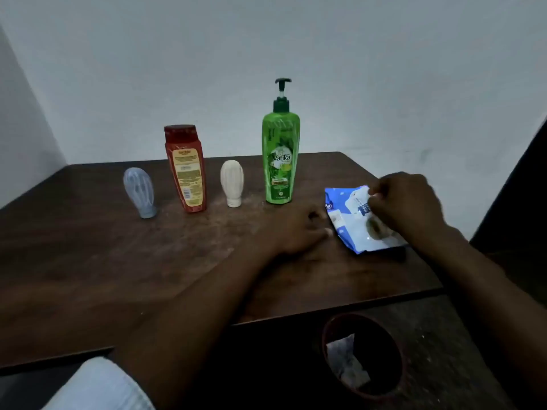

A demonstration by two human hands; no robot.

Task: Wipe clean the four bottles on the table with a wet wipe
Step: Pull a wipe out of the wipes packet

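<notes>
Right hand (408, 205) pinching the flap of a blue-and-white plastic wet-wipe pack (355, 220), left hand (299, 229) flat and open beside it; four upright bottles (281, 155) stand beyond the left hand.

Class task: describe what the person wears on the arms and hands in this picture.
Both hands, left hand and right hand, are bare: no gloves, and no rings or watch that can be made out. The forearms are uncovered. A pale, whitish rolled-up sleeve shows at the left arm.
</notes>
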